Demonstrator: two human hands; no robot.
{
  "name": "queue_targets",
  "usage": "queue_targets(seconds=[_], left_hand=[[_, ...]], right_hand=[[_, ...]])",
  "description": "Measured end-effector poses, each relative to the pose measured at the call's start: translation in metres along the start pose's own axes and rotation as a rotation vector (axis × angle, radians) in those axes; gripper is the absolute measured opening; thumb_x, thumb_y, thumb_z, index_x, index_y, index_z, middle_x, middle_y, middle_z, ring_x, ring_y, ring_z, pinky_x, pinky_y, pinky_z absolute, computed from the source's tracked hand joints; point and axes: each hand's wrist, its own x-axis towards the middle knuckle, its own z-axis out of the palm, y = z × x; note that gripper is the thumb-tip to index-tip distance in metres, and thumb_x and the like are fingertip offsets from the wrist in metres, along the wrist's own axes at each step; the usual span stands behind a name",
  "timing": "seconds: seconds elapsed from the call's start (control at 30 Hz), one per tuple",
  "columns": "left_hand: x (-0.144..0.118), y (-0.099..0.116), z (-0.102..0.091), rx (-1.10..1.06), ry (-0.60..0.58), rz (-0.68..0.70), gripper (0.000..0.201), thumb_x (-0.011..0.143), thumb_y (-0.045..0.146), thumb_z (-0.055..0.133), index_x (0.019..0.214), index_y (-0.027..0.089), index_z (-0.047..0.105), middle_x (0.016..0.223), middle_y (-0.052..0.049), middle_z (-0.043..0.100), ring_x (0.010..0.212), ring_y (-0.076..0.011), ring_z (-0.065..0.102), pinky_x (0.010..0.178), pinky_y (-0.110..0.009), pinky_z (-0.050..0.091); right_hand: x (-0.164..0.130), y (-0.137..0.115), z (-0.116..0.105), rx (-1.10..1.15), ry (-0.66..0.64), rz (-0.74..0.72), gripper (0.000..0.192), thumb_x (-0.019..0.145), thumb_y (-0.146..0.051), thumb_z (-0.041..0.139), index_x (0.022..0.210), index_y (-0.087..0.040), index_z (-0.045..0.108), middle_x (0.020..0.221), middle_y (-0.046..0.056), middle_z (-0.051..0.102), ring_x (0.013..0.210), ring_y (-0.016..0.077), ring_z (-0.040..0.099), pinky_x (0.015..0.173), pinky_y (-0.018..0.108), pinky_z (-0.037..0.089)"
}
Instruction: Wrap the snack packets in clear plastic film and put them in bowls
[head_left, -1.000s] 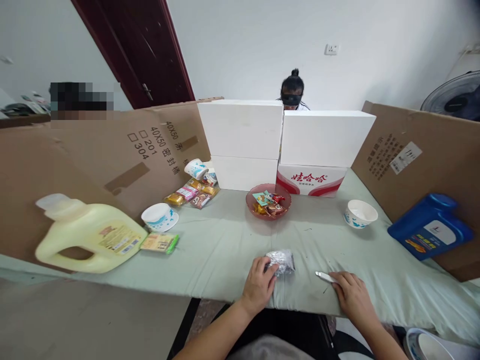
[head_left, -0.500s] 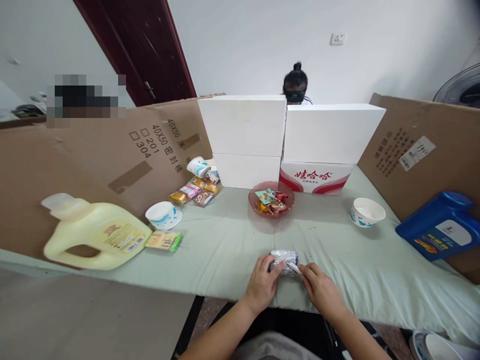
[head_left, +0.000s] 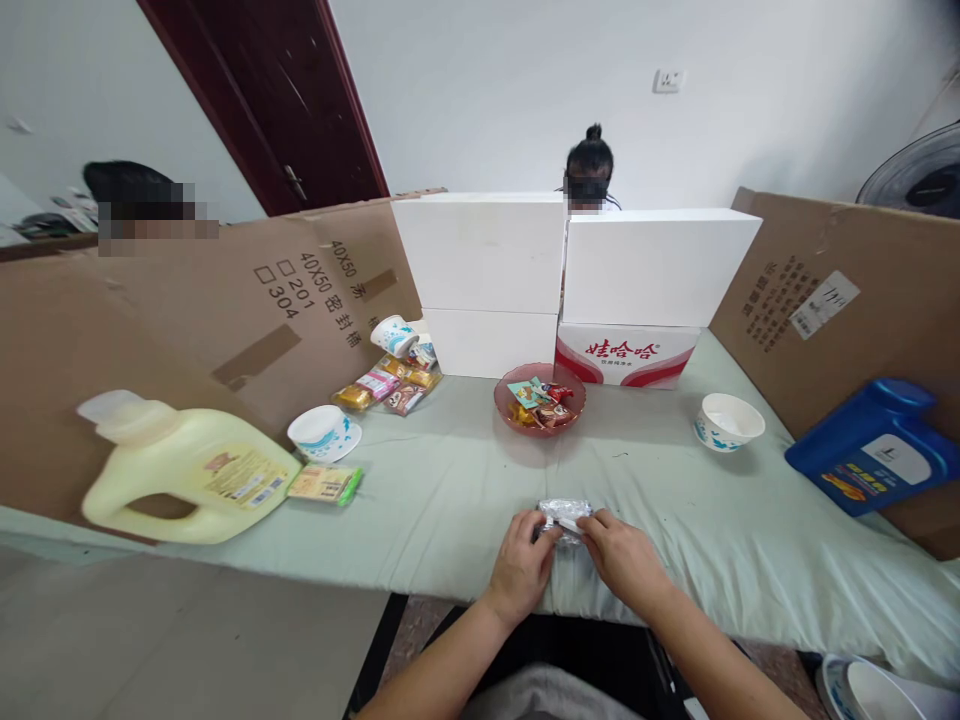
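A small silver foil packet [head_left: 564, 514] lies near the front edge of the pale green table cover [head_left: 450, 490]. My left hand [head_left: 523, 565] grips its left end. My right hand [head_left: 622, 560] closes on its right end, fingertips pressed on the foil. A thin white strip that my right hand carried earlier is hidden among the fingers at the packet. Both hands partly cover the packet, so only its top shows.
A red bowl [head_left: 539, 400] of wrapped snacks sits mid-table before stacked white boxes [head_left: 570, 280]. Paper bowls [head_left: 729, 422] [head_left: 322, 434], loose snack packs [head_left: 390, 385], a yellow jug [head_left: 187, 470] left, a blue jug [head_left: 874, 445] right. Cardboard walls surround. A person sits behind the boxes.
My right hand moved left from the table, carrying a thin white strip, and came onto the foil packet's right end. My left hand stayed on the packet.
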Motion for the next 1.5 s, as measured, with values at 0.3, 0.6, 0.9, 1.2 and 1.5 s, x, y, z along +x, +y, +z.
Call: queue_targets(seconds=[0.3, 0.6, 0.9, 1.2, 1.5], left_hand=[[0.000, -0.002, 0.002, -0.045, 0.056, -0.074, 0.034, 0.085, 0.014, 0.053, 0.119, 0.018, 0.052, 0.112, -0.011, 0.056, 0.106, -0.0260, 0.053, 0.091, -0.047, 0.049], [0.019, 0.005, -0.008, -0.299, 0.089, -0.289, 0.012, 0.090, 0.021, 0.048, 0.084, 0.020, 0.058, 0.090, -0.005, 0.060, 0.086, -0.0196, 0.057, 0.078, -0.035, 0.050], [-0.014, -0.029, -0.026, -0.474, 0.320, -0.643, 0.021, 0.087, 0.040, 0.051, 0.084, 0.020, 0.053, 0.078, -0.004, 0.061, 0.071, -0.0181, 0.061, 0.066, -0.031, 0.052], [0.019, 0.001, -0.010, -0.350, 0.085, -0.457, 0.021, 0.076, 0.035, 0.065, 0.090, 0.020, 0.062, 0.115, -0.011, 0.059, 0.109, -0.0280, 0.057, 0.092, -0.046, 0.047], [0.003, -0.020, -0.025, -0.977, 0.269, -0.951, 0.043, 0.064, 0.053, 0.073, 0.071, 0.020, 0.047, 0.073, 0.002, 0.057, 0.067, -0.0149, 0.058, 0.064, -0.030, 0.053]], right_hand=[[-0.063, 0.102, 0.003, -0.014, 0.134, 0.162, 0.023, 0.090, -0.030, 0.046, 0.096, -0.026, 0.068, 0.091, 0.005, 0.068, 0.084, 0.0216, 0.064, 0.074, 0.034, 0.049], [0.000, 0.020, 0.012, 0.170, 0.335, -0.068, 0.075, 0.075, -0.035, 0.069, 0.141, -0.022, 0.036, 0.132, 0.013, 0.052, 0.122, 0.0286, 0.048, 0.098, 0.046, 0.042], [-0.028, 0.054, 0.021, 0.233, 0.450, 0.099, 0.020, 0.091, -0.025, 0.043, 0.101, -0.020, 0.060, 0.090, 0.008, 0.066, 0.087, 0.0230, 0.062, 0.079, 0.041, 0.051], [-0.006, 0.013, 0.010, 0.136, 0.153, -0.222, 0.058, 0.078, -0.029, 0.062, 0.134, -0.022, 0.046, 0.139, 0.012, 0.048, 0.133, 0.0302, 0.038, 0.106, 0.051, 0.034], [0.005, 0.029, 0.016, 0.193, 0.242, -0.065, 0.023, 0.093, -0.023, 0.041, 0.094, -0.022, 0.064, 0.090, 0.004, 0.071, 0.085, 0.0182, 0.065, 0.079, 0.032, 0.045]])
